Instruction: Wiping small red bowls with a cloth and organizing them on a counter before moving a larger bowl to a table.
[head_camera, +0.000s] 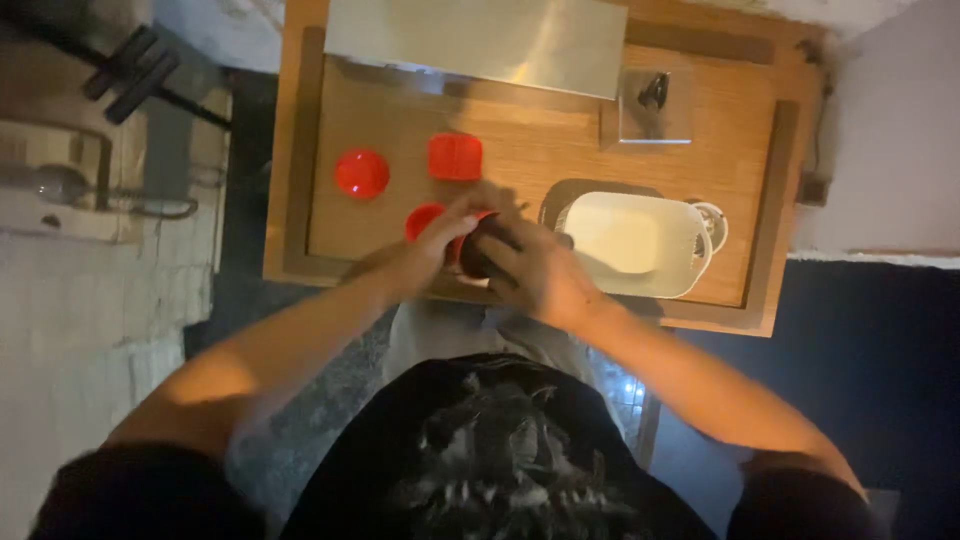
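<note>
Both hands meet at table's near edge. Right hand (535, 265) closed around dark round object (480, 250); left hand (440, 240) fingers pinch its red end from the left. Object's axis unclear. Red cup (421, 218) just beyond left hand; red lid (361, 173), red ribbed cup (455, 156) farther out; white tub (640, 245) right of right hand

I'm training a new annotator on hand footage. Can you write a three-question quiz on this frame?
1. True or false: the white basin lies on the wooden table.
2. How many red things lie clear of the hands? A) two B) five
3. What do the left hand and right hand close around?

Key
1. True.
2. A: a round red lid and a red ribbed cap.
3. A dark round object in both hands' grip; its kind cannot be told. A red cup shows by the left hand.
</note>
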